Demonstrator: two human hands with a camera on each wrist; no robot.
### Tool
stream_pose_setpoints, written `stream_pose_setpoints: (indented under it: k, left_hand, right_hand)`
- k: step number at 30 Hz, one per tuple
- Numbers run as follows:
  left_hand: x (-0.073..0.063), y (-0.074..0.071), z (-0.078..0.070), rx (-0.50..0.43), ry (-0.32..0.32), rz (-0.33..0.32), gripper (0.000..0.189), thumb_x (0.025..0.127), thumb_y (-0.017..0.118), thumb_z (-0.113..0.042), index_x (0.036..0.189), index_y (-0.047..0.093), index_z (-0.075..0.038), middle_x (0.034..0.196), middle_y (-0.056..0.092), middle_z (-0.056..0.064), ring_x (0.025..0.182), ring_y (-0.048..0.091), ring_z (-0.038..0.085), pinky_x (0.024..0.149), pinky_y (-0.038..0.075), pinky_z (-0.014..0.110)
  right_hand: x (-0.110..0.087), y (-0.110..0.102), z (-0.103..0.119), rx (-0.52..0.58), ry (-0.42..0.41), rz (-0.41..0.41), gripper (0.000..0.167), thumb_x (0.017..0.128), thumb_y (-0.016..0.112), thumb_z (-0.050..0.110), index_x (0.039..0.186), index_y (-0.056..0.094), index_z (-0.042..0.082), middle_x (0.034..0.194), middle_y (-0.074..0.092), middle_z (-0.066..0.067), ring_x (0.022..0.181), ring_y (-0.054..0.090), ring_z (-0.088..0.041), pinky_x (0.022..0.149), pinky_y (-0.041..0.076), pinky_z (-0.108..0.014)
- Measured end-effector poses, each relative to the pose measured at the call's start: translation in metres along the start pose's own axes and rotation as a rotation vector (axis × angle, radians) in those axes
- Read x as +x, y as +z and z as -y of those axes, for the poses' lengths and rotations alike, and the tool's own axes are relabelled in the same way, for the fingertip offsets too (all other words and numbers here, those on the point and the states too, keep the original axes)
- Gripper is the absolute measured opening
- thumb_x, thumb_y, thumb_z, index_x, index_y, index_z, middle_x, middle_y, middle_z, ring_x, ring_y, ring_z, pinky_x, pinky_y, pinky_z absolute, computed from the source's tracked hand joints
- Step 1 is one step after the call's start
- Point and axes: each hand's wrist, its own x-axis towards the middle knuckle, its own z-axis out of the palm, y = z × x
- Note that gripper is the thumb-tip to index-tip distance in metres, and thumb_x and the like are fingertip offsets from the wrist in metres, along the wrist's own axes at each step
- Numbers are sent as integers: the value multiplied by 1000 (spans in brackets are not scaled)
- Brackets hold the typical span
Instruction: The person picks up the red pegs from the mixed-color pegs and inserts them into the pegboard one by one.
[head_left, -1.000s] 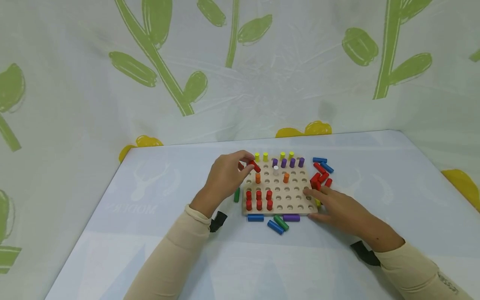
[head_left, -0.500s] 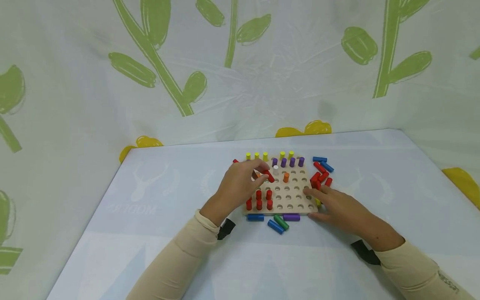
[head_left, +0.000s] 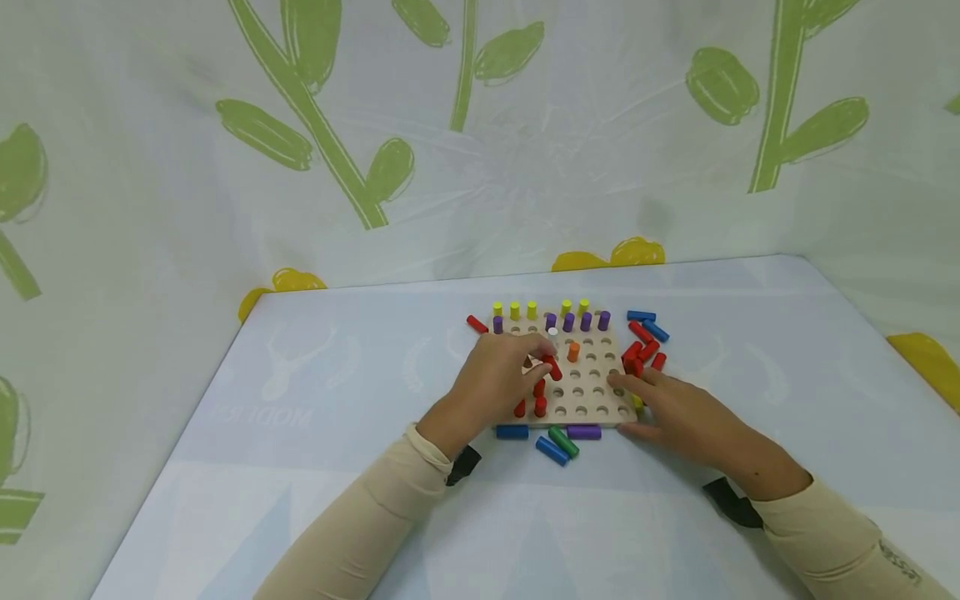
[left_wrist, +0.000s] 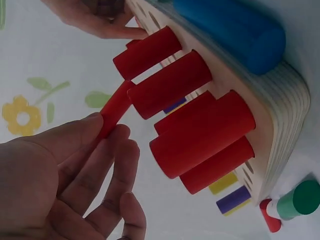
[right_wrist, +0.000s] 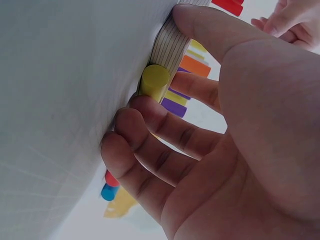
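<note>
A wooden pegboard (head_left: 587, 383) with rows of round holes lies on the table. Between thumb and fingertips, my left hand (head_left: 491, 379) pinches a red peg (left_wrist: 116, 107), tilted above the board's middle. Below that hand, upright red pegs (head_left: 540, 407) fill holes at the front left, some hidden by it. My right hand (head_left: 686, 425) holds the board's front right corner, thumb at the front edge and index finger on top. Beside its fingers lies a yellow peg (right_wrist: 155, 82). Yellow (head_left: 532, 311) and purple pegs (head_left: 587, 322) stand at the back, with a white peg (head_left: 552, 334) and an orange peg (head_left: 573, 352) nearer the middle.
Loose red pegs (head_left: 649, 351) and blue pegs (head_left: 656, 331) lie right of the board. Along its front are blue, green (head_left: 563, 442) and purple pegs (head_left: 584, 432). One red peg (head_left: 477, 324) lies off the back left corner. A patterned cloth wall (head_left: 525, 167) rises behind the table.
My left hand has carried the red peg right and toward the front, from the board's back left to its middle. The right hand has stayed at the corner.
</note>
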Motion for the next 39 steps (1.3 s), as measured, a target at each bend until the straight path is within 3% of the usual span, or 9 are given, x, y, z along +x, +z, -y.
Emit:
stream_pose_setpoints:
  k: [3, 8, 11, 21, 39]
  left_hand:
    - [0, 3, -1, 23, 13, -6, 24, 91, 75, -21, 115, 74, -17, 100, 77, -4, 91, 70, 11, 80, 53, 18]
    - [1, 8, 0, 65, 19, 4, 25, 90, 76, -22, 115, 75, -18, 102, 78, -4, 100, 72, 14, 100, 44, 41]
    - [2, 11, -1, 87, 18, 15, 25, 90, 75, -24, 115, 74, -19, 103, 78, -5, 103, 72, 14, 100, 42, 45]
    - [2, 15, -3, 133, 25, 25, 24, 89, 77, -26, 113, 75, -19, 103, 78, -7, 101, 72, 12, 92, 41, 40]
    - [2, 22, -3, 170, 13, 52, 23, 91, 74, -28, 113, 76, -22, 93, 78, -8, 83, 65, 12, 87, 42, 37]
  right_hand:
    - [0, 0, 0, -1, 1, 1, 68, 85, 78, 41, 144, 53, 17, 132, 59, -26, 112, 64, -42, 86, 58, -53]
    - [-1, 1, 0, -5, -2, -13, 68, 85, 78, 40, 144, 52, 17, 132, 59, -26, 112, 64, -43, 86, 58, -54]
    - [-1, 1, 0, -8, -4, -20, 67, 86, 78, 39, 144, 53, 17, 132, 59, -27, 112, 64, -43, 86, 58, -54]
    - [0, 1, 0, -12, -3, -22, 67, 85, 78, 40, 143, 54, 17, 132, 59, -26, 113, 64, -42, 87, 57, -54]
    - [0, 1, 0, -4, 1, -16, 66, 85, 79, 39, 142, 54, 17, 132, 59, -25, 112, 64, -41, 88, 57, -53]
